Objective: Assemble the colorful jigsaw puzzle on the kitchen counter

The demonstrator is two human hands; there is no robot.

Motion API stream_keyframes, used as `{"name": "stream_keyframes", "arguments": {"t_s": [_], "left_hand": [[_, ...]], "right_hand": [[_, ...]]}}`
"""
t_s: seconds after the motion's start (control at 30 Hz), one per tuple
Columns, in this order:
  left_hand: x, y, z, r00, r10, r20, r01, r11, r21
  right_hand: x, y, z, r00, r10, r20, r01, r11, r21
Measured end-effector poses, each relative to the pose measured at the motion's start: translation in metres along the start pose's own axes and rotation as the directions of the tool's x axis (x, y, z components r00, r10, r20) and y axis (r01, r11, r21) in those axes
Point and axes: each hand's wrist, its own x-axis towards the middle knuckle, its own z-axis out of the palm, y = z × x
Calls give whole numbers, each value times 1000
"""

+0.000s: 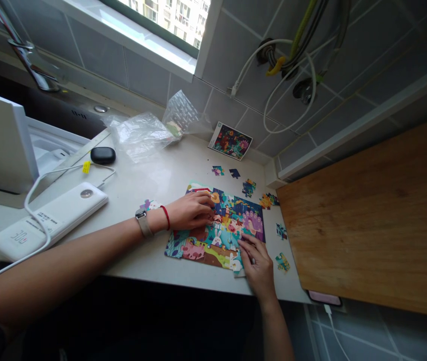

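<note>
A colourful cartoon jigsaw puzzle (224, 238), largely joined, lies on the white counter. My left hand (192, 209) rests palm down across its upper left part, fingers stretched over the pieces and nothing visibly held. At the lower right, my right hand (257, 263) touches the puzzle with fingertips apart. Beside that thumb, a white-rabbit puzzle piece (236, 263) sits at the bottom edge, and a pale bit juts out below it. Several loose puzzle pieces, such as a yellow-green one (282, 262) and a dark one (235, 173), lie right of and behind the puzzle. Both palms hide pieces beneath.
A picture card (231, 141) leans on the tiled wall. Clear plastic bags (141, 135), a black case (103, 155) and a white power bank (49, 220) with a cable lie left. A wooden board (367, 215) borders the right. Behind the left items is a sink (74, 113).
</note>
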Motion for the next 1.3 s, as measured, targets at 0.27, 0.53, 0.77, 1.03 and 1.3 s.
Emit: {"name": "stream_keyframes", "arguments": {"t_s": [0.27, 0.53, 0.77, 1.03, 1.3], "left_hand": [[0, -1, 1, 1000, -5, -11, 5, 1000, -15], [0, 0, -1, 1000, -11, 6, 11, 1000, -3], [1, 4, -2, 1000, 2, 15, -2, 1000, -10], [-4, 7, 8, 997, -13, 77, 11, 999, 32], [-5, 7, 11, 997, -22, 80, 20, 1000, 21]], "right_hand": [[3, -6, -3, 998, -64, 28, 66, 997, -48], [2, -9, -4, 999, 7, -43, -7, 1000, -8], [-21, -16, -39, 989, 8, 147, -8, 1000, 0], [-34, -13, -42, 981, -39, 191, 37, 999, 11], [-28, -10, -38, 972, -32, 233, 20, 998, 54]]}}
